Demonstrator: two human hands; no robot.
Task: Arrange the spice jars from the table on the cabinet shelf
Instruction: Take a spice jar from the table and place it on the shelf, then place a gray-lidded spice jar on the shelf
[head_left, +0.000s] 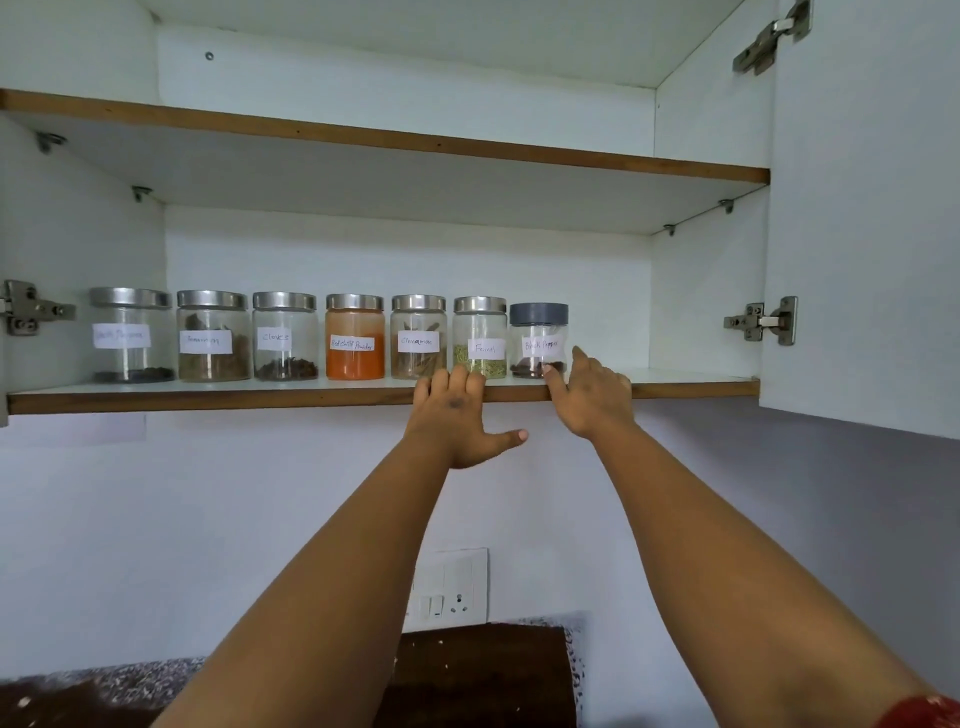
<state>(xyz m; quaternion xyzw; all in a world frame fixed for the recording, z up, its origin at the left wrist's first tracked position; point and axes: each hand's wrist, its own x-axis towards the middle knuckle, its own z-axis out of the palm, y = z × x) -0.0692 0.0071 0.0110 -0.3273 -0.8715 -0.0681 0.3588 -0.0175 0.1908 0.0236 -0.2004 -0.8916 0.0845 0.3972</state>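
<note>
Up high, both spread hands, left hand (457, 415) and right hand (592, 395), touch the shelf (208, 397) edge beside the Black Pepper jar (538, 340).

home kitchen. white wall cabinet (711, 291) with doors open on metal hinges (763, 322), wood-edged shelf (208, 400) holding a row of hand-labelled glass spice jars (355, 338) reading cloves, red chilli powder, cinnamon, fennel, black pepper. below, painted wall with a switch and socket plate (452, 587), speckled stone counter (130, 675) at bottom.
</note>
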